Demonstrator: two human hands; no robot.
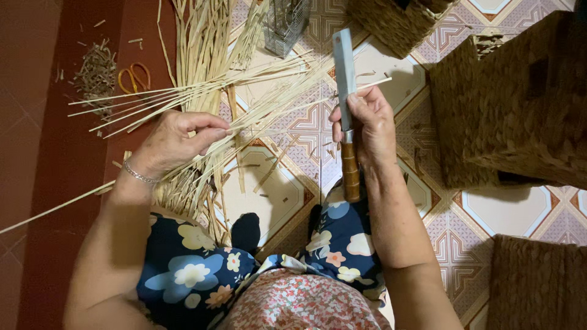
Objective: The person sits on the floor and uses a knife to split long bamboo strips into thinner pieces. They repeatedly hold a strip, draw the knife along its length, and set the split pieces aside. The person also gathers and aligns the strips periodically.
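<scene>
Reed strips point(244, 101) pinched in my left hand point(174, 142), knife point(346, 104) gripped in my right hand point(365, 125).
My left thumb and fingers are closed on a fanned bundle of strips spreading over the tiled floor point(507, 211) and onto the red floor edge. My right fingers wrap tight where blade meets the wooden handle, blade pointing away from me, one strip crossing behind it. Orange-handled scissors point(134, 77) lie beyond the bundle on my left; woven baskets point(520, 104) stand on my right.
</scene>
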